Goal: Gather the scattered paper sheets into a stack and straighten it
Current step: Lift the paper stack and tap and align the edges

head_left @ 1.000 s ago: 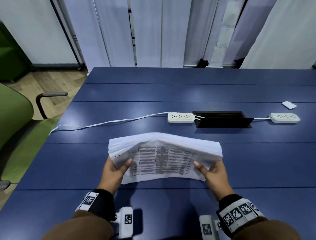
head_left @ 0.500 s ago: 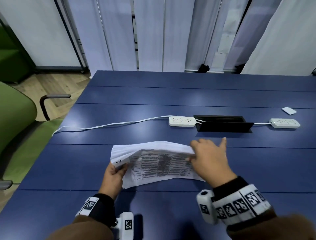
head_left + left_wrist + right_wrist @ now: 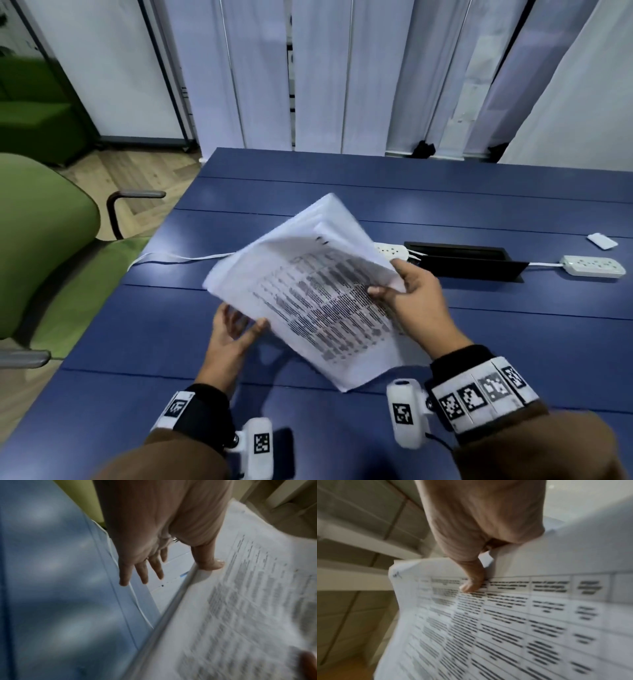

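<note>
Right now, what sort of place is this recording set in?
Probably an office meeting room: a long blue table with a built-in cable box, white power strips, a green armchair, and vertical blinds behind.

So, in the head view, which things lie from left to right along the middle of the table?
White cable → paper stack → black cable box → right power strip.

The stack of paper sheets [image 3: 318,294] was held tilted above the blue worktop [image 3: 513,342], turned diagonally. Its top sheet carried a printed table; upper pages bowed upward, and the edges were unevenly aligned.
</note>
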`<move>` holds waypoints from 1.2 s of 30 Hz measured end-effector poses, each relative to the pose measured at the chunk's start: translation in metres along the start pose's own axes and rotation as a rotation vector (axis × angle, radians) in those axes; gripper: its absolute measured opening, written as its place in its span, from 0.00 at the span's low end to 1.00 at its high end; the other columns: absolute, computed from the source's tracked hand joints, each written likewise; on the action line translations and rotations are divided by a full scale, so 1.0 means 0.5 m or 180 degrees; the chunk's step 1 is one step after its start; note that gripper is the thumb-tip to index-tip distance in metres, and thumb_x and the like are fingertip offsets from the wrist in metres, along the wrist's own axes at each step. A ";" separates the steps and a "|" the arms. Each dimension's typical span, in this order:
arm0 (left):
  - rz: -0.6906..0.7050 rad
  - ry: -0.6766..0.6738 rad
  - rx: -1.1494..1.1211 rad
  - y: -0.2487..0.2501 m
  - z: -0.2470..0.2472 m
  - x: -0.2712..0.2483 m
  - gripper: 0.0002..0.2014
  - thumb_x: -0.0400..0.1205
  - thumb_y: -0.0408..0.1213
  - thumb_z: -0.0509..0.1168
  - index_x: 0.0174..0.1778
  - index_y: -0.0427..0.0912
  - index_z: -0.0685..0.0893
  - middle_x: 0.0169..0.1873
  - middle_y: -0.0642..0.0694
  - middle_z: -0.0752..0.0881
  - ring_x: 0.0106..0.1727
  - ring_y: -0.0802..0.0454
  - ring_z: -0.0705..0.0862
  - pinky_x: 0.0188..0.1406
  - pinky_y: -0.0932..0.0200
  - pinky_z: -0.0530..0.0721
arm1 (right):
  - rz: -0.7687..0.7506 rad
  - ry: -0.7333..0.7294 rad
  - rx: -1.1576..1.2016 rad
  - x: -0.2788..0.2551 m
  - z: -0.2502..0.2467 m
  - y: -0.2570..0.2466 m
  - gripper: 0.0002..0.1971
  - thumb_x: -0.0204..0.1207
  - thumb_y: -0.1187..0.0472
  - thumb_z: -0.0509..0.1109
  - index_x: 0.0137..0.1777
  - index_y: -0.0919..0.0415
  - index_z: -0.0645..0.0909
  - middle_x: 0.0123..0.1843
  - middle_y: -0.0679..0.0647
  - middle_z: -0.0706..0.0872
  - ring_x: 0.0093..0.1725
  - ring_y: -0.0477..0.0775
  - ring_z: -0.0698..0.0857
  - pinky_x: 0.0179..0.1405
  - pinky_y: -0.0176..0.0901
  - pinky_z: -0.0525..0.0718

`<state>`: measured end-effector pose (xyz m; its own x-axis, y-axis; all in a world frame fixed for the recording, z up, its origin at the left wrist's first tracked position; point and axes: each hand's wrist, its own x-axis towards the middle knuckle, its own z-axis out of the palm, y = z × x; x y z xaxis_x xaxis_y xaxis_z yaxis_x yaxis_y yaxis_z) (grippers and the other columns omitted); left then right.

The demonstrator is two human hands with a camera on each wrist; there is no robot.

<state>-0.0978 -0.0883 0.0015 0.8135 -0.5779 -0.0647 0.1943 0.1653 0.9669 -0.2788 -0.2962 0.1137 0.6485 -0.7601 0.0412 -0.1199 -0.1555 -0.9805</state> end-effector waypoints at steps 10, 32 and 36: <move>0.0803 -0.0264 0.0250 0.085 0.157 -0.006 0.13 0.87 0.27 0.57 0.61 0.49 0.77 0.56 0.56 0.89 0.60 0.59 0.85 0.60 0.64 0.82 | 0.0302 0.0564 0.1360 -0.037 0.005 0.100 0.22 0.64 0.56 0.82 0.58 0.52 0.81 0.55 0.51 0.91 0.57 0.53 0.88 0.62 0.49 0.84; 0.0477 -0.0557 0.0458 0.062 0.159 -0.043 0.47 0.67 0.59 0.78 0.80 0.49 0.64 0.71 0.53 0.81 0.73 0.54 0.78 0.72 0.46 0.77 | -0.0309 0.0551 0.0568 -0.078 0.022 0.108 0.37 0.67 0.39 0.77 0.75 0.43 0.67 0.70 0.47 0.81 0.70 0.51 0.80 0.71 0.63 0.76; 0.0487 -0.0579 0.0590 0.054 0.164 -0.049 0.42 0.71 0.52 0.76 0.80 0.50 0.64 0.70 0.53 0.81 0.72 0.53 0.80 0.72 0.44 0.77 | -0.0349 0.0364 0.0055 -0.090 0.037 0.119 0.43 0.69 0.39 0.75 0.81 0.48 0.60 0.76 0.47 0.75 0.75 0.51 0.75 0.73 0.60 0.74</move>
<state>-0.1574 -0.1355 0.0495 0.7108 -0.6940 0.1142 -0.0398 0.1225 0.9917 -0.3011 -0.2597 0.0502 0.5671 -0.8062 0.1689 -0.0396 -0.2315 -0.9720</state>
